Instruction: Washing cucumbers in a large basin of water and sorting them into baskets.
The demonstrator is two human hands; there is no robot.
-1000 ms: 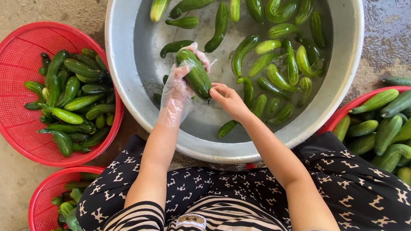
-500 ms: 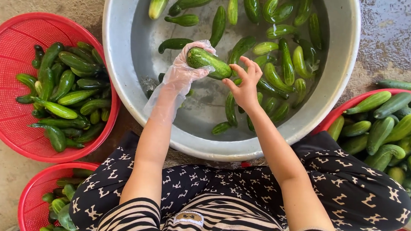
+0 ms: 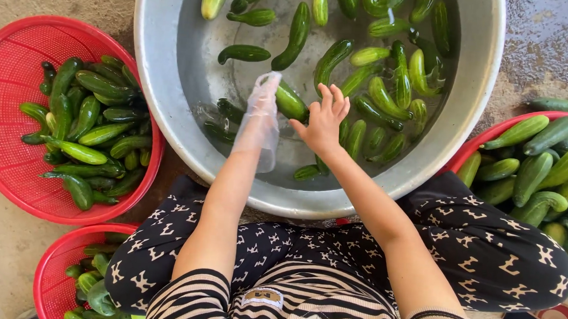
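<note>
Metal basin (image 3: 164,73), water-filled, many cucumbers afloat. Over it: gloved left hand (image 3: 260,115) and bare right hand (image 3: 324,121) flanked one dark cucumber (image 3: 291,102). Red baskets (image 3: 10,116) of cucumbers stood either side of the basin.

- bright, even daylight, colours pop
- glare off the water in the metal basin (image 3: 164,73)
- soft shadows under the red baskets (image 3: 8,162)
- sharp all over, slight motion blur on the gloved left hand (image 3: 260,115)

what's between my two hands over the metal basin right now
In the head view, one dark green cucumber sits between the gloved left hand and the bare right hand, over the basin.
</note>
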